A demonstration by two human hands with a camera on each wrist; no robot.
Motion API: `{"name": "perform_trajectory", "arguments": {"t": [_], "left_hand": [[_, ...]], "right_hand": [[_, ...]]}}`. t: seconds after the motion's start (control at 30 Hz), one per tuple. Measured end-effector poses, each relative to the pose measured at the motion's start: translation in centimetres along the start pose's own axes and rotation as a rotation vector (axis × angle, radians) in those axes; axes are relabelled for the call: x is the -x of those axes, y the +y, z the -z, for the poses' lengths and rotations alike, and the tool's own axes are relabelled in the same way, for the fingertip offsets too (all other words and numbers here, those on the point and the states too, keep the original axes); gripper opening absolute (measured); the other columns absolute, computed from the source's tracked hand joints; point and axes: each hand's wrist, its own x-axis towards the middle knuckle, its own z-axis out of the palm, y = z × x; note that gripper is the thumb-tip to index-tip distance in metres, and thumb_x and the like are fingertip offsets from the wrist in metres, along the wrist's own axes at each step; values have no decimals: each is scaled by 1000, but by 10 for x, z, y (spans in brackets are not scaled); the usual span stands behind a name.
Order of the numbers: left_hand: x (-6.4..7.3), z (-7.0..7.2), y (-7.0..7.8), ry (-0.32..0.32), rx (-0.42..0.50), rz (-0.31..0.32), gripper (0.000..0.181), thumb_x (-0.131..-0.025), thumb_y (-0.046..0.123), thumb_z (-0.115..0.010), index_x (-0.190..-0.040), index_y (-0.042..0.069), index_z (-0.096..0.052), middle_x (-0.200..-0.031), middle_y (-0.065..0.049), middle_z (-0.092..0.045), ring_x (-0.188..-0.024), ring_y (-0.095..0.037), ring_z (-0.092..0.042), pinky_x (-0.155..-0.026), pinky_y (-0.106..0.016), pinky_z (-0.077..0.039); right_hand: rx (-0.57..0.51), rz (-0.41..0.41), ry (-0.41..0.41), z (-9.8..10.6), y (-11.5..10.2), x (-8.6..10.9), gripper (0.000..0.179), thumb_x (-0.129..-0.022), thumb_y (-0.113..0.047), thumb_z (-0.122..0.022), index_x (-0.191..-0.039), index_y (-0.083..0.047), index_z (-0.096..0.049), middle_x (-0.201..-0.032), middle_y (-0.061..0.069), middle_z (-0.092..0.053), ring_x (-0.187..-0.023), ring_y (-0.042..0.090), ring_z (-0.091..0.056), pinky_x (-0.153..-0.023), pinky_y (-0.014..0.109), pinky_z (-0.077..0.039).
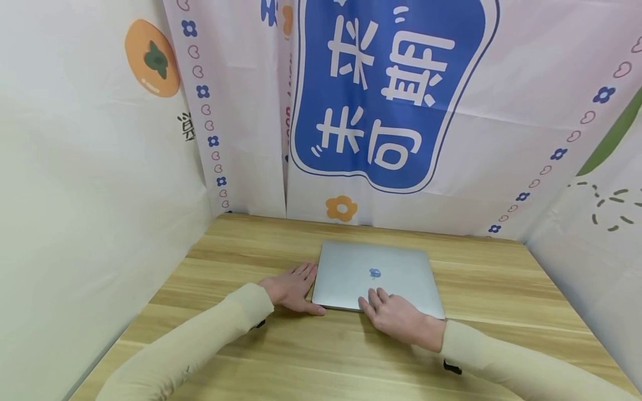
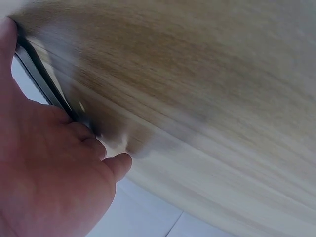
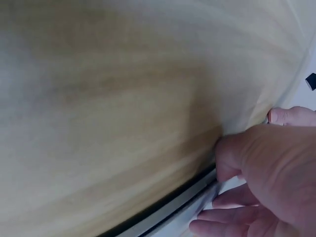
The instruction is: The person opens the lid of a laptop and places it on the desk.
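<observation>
A closed silver laptop [image 1: 351, 273] with a bluish logo on its lid lies flat on the wooden table. My left hand [image 1: 295, 287] lies along its left side, fingers straight and thumb reaching to the front left corner. My right hand [image 1: 396, 316] rests over the front edge, right of the middle, with its fingers on the lid. In the right wrist view the right thumb [image 3: 229, 158] touches the laptop's dark-lined edge [image 3: 173, 205], and the left thumb [image 3: 289, 116] shows beyond. The left wrist view shows the left hand [image 2: 64, 163] against the laptop's side [image 2: 42, 79].
The wood-grain table [image 1: 311, 356] extends on every side of the laptop. White printed sheets [image 1: 251, 139] hang behind and at both sides, with a large blue sign [image 1: 346, 128] printed on the back one. Small black pieces [image 1: 452, 366] sit under both wrists.
</observation>
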Motion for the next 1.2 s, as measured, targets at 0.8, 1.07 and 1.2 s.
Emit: {"name": "perform_trajectory", "arguments": {"t": [0.8, 1.07, 1.2], "left_hand": [[-2, 0, 0, 0, 42, 20, 114, -81, 87, -35, -158, 7, -7, -166, -12, -1, -155, -25, -3, -125, -44, -19], [-2, -1, 2, -8, 50, 28, 111, -84, 86, -32, -158, 7, -7, -167, -11, -1, -155, -24, -3, -124, -45, -19], [-4, -2, 3, 7, 45, 39, 110, -85, 85, -30, -158, 6, -7, -167, -11, -2, -155, -24, -5, -124, -45, -20]], "right_hand": [[23, 24, 0, 4, 4, 2, 46, -89, -15, -72, -132, -9, -58, -117, 13, -67, -98, 23, -69, -59, 20, -57], [9, 35, 49, 3, 5, 4, 47, -86, -14, -73, -131, -7, -59, -115, 13, -67, -95, 23, -68, -60, 20, -57], [7, 35, 42, 4, 7, 4, 53, -83, -15, -78, -131, -7, -57, -115, 12, -67, -95, 21, -67, -61, 20, -57]]}}
